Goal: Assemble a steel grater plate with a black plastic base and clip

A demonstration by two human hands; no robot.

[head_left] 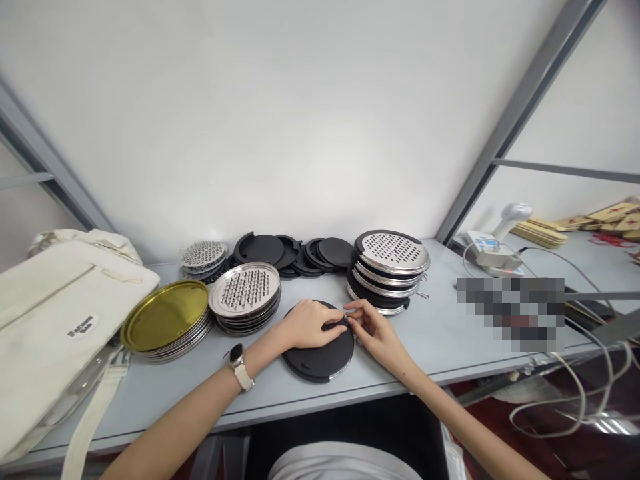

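A black round disc (320,357) lies flat near the table's front edge, a shiny metal strip showing along its lower right rim. My left hand (311,325) rests across its top, thumb and fingers bent around its upper right part. At the right rim my right hand (371,328) pinches a small shiny metal loop (346,319), mostly hidden by the fingertips. Just behind stands a stack of round grater plates (393,252) with black rims and metal wire clips. Left of my left hand is another stack of round metal grater plates (245,290).
Gold-coloured round plates (167,315) are stacked at left beside a cream bag (65,333). Black rings and discs (265,251) lie along the wall, near small grater discs (204,255). At right are a white handheld scanner (513,217), cables and a grey frame post (500,140).
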